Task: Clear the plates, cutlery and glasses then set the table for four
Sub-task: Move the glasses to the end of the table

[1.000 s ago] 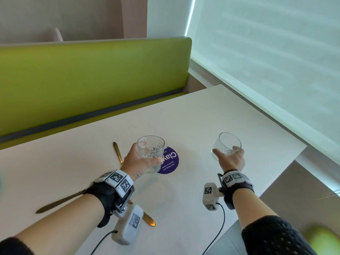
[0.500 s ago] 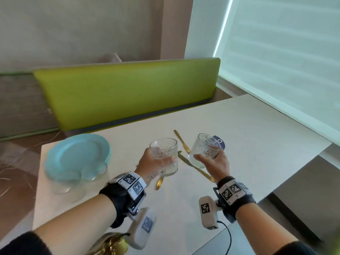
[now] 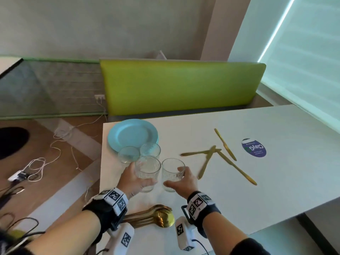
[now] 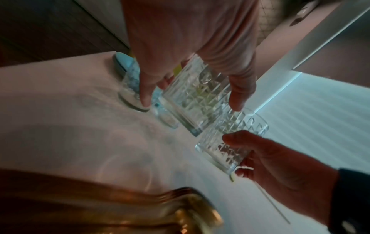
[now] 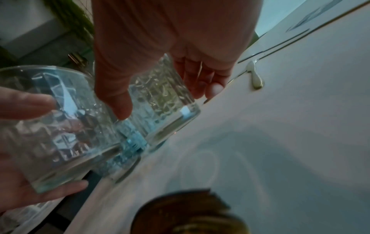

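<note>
Head view shows a person's two hands, each curled around a clear cut-pattern glass tumbler, above the near left part of a matte white table (image 3: 276, 177). The left hand (image 3: 132, 181) wraps thumb and fingers around the left glass (image 3: 147, 172); the right hand (image 3: 182, 183) grips the right glass (image 3: 173, 173) the same way. The two glasses are upright, side by side and close together; whether they touch cannot be told. Whether their bases rest on the table cannot be told either.

Just beyond the left glass stand two more tumblers (image 3: 139, 153), round and transparent, touching or nearly touching each other. Behind them lies a stack of smooth pale-blue round plates (image 3: 128, 133) at the table's far left corner.

Near the wrists lies a pile of shiny gold spoons (image 3: 156, 217), bowls nested together. To the right of the hands, four slim gold knives (image 3: 226, 159) lie scattered and partly crossed on the table. Farther right is a round purple sticker (image 3: 253, 149) with white lettering.

Left wrist view shows the left hand's fingers (image 4: 146, 88) and thumb pressed against ribbed, faceted glass (image 4: 196, 98), with the right hand's glass (image 4: 230, 142) just beside it.

A padded lime-green bench back (image 3: 180, 83) runs behind the table.
</note>
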`<action>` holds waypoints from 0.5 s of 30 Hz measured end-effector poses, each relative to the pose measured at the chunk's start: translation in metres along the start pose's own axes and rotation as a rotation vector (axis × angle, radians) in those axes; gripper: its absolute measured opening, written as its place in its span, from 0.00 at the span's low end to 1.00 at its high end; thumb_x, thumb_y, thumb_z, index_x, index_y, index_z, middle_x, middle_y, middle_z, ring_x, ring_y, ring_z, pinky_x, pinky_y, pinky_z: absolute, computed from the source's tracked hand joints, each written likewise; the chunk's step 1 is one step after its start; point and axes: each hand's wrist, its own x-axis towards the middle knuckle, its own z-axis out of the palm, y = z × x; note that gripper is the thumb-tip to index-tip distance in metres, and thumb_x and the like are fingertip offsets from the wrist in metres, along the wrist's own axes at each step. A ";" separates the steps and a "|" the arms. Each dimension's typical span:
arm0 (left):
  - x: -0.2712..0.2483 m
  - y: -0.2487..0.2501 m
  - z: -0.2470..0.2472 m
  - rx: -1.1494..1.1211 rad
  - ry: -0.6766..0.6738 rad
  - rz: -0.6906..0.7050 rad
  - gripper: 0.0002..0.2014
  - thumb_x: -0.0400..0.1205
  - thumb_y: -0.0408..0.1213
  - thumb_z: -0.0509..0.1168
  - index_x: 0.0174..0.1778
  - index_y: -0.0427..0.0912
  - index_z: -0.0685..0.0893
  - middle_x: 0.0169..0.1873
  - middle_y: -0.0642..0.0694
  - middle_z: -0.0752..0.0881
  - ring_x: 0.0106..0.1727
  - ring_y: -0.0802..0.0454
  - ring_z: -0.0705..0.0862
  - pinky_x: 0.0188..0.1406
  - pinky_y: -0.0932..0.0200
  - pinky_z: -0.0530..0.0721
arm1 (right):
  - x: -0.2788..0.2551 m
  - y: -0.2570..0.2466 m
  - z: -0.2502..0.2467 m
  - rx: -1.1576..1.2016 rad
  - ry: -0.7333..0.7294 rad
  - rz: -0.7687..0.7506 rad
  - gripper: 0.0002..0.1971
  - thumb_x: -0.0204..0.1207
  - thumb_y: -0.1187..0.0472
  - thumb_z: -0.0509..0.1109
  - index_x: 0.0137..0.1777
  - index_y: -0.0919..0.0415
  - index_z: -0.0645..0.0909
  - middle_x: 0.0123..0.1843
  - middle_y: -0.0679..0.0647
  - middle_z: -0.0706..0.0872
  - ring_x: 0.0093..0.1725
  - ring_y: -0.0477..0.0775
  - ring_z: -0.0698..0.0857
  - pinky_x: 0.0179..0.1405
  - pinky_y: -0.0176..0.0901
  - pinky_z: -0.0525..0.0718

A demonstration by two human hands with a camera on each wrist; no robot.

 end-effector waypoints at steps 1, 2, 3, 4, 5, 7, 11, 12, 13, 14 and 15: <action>-0.001 -0.008 -0.004 0.065 0.031 0.012 0.56 0.41 0.59 0.77 0.70 0.46 0.73 0.64 0.50 0.78 0.69 0.48 0.76 0.73 0.44 0.73 | 0.000 0.000 0.008 -0.017 -0.012 -0.002 0.38 0.57 0.49 0.83 0.67 0.56 0.73 0.64 0.54 0.81 0.64 0.54 0.79 0.61 0.41 0.78; -0.002 -0.015 -0.007 0.124 0.054 0.015 0.56 0.43 0.60 0.77 0.70 0.47 0.73 0.66 0.48 0.79 0.69 0.47 0.76 0.73 0.43 0.74 | 0.000 -0.001 0.015 -0.031 -0.023 -0.004 0.38 0.57 0.49 0.83 0.67 0.56 0.72 0.64 0.54 0.81 0.64 0.54 0.79 0.61 0.41 0.78; -0.002 -0.022 -0.009 0.164 0.070 0.014 0.54 0.45 0.59 0.79 0.70 0.48 0.73 0.67 0.45 0.78 0.70 0.45 0.75 0.72 0.43 0.74 | -0.001 -0.001 0.021 -0.041 -0.035 -0.007 0.38 0.57 0.49 0.83 0.67 0.56 0.72 0.64 0.54 0.80 0.64 0.54 0.79 0.61 0.41 0.78; -0.002 -0.029 -0.010 0.184 0.085 -0.005 0.53 0.48 0.57 0.81 0.71 0.47 0.73 0.67 0.42 0.77 0.70 0.44 0.75 0.72 0.44 0.75 | -0.001 0.000 0.026 -0.047 -0.045 -0.009 0.38 0.58 0.49 0.83 0.67 0.56 0.71 0.64 0.53 0.80 0.64 0.53 0.78 0.60 0.40 0.77; -0.001 -0.035 -0.010 0.196 0.099 -0.018 0.52 0.51 0.55 0.82 0.72 0.46 0.72 0.66 0.41 0.76 0.70 0.43 0.74 0.71 0.45 0.75 | -0.001 0.000 0.030 -0.051 -0.052 -0.011 0.38 0.58 0.50 0.82 0.68 0.55 0.71 0.64 0.53 0.80 0.64 0.53 0.78 0.60 0.39 0.77; 0.000 -0.044 -0.012 0.213 0.118 -0.033 0.49 0.55 0.49 0.84 0.72 0.43 0.72 0.65 0.41 0.76 0.69 0.43 0.74 0.71 0.45 0.75 | 0.000 -0.001 0.037 -0.061 -0.056 -0.016 0.38 0.58 0.50 0.82 0.67 0.54 0.71 0.63 0.53 0.80 0.62 0.53 0.79 0.56 0.38 0.76; 0.003 -0.056 -0.016 0.182 0.126 -0.040 0.50 0.52 0.48 0.85 0.71 0.43 0.73 0.64 0.42 0.77 0.68 0.43 0.76 0.69 0.44 0.77 | 0.003 -0.001 0.045 -0.070 -0.051 -0.033 0.38 0.58 0.51 0.83 0.68 0.54 0.70 0.61 0.52 0.81 0.61 0.53 0.79 0.54 0.37 0.76; 0.004 -0.059 -0.016 0.168 0.132 -0.038 0.50 0.51 0.48 0.85 0.71 0.44 0.73 0.64 0.42 0.77 0.68 0.44 0.76 0.69 0.44 0.77 | 0.003 -0.002 0.046 -0.069 -0.052 -0.037 0.38 0.58 0.51 0.83 0.68 0.54 0.70 0.61 0.52 0.80 0.61 0.53 0.79 0.55 0.38 0.76; 0.005 -0.061 -0.016 0.165 0.140 -0.036 0.49 0.52 0.46 0.85 0.71 0.44 0.73 0.65 0.42 0.77 0.68 0.44 0.76 0.69 0.45 0.77 | 0.003 -0.002 0.048 -0.071 -0.055 -0.041 0.38 0.58 0.52 0.83 0.68 0.54 0.70 0.61 0.52 0.80 0.61 0.53 0.78 0.55 0.38 0.75; 0.006 -0.062 -0.016 0.170 0.147 -0.036 0.48 0.54 0.43 0.85 0.71 0.43 0.73 0.65 0.41 0.77 0.68 0.44 0.76 0.69 0.46 0.77 | 0.003 -0.003 0.049 -0.073 -0.058 -0.045 0.38 0.58 0.52 0.83 0.68 0.54 0.70 0.62 0.52 0.80 0.61 0.53 0.78 0.55 0.38 0.75; 0.007 -0.064 -0.015 0.172 0.157 -0.035 0.47 0.55 0.41 0.85 0.71 0.43 0.73 0.65 0.41 0.77 0.68 0.45 0.76 0.70 0.47 0.77 | 0.003 -0.004 0.050 -0.076 -0.060 -0.048 0.38 0.58 0.52 0.83 0.68 0.54 0.70 0.62 0.52 0.80 0.62 0.53 0.78 0.56 0.38 0.75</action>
